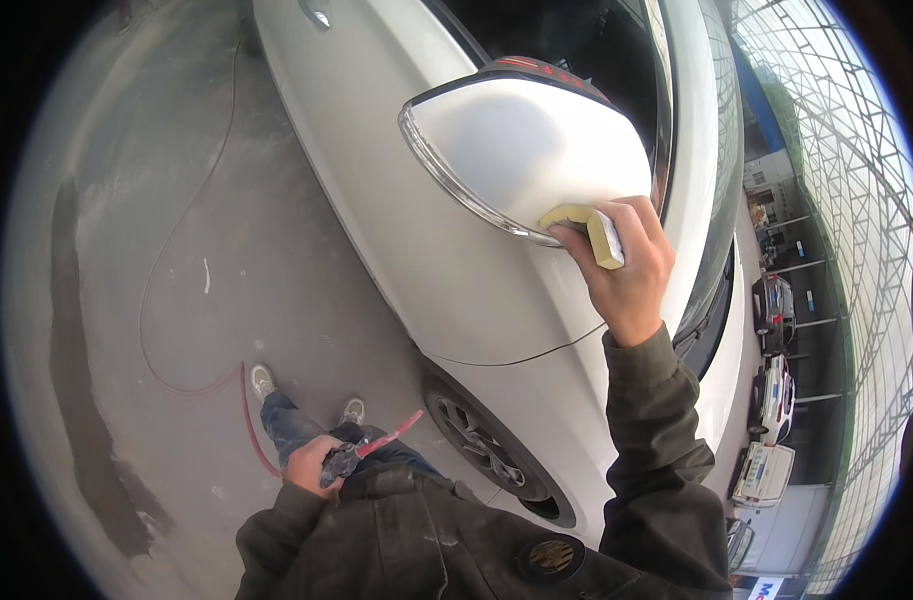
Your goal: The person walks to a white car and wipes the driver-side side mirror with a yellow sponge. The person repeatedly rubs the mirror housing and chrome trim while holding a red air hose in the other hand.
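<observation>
Clasps bent yellow sponge (602, 244) in right fingers (643, 226), apparently against white mirror cover (526, 150) just ahead of them. Clutches black air gun (339, 463) in left fingers (311, 463), with red hose (246, 410) beside them. May scratch cover through trapped grit or uneven pressure.

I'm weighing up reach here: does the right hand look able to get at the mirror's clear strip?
Probably yes: the right hand is at the mirror, near one end of the strip. Nothing visible blocks the way, though it holds a sponge.
</observation>
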{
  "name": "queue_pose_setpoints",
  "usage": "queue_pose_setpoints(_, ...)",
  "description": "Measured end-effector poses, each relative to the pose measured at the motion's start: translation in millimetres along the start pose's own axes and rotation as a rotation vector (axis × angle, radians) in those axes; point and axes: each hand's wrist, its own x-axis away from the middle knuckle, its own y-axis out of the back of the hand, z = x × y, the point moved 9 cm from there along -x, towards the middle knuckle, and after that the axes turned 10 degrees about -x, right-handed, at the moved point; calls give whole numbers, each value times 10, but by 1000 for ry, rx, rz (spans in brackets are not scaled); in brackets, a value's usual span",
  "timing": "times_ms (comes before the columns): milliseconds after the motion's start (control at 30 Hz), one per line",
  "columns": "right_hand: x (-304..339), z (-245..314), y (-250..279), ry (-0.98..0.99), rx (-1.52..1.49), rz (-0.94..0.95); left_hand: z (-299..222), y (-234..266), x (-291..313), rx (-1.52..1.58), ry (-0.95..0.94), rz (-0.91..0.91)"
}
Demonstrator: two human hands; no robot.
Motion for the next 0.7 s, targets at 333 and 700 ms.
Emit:
queue_pose_setpoints(333,-21,82,-52,124,-5,-122,-103,-564,313,46,45,120)
queue_pose_setpoints(700,24,111,-112,114,-43,-108,-117,-635,275,50,40,75)
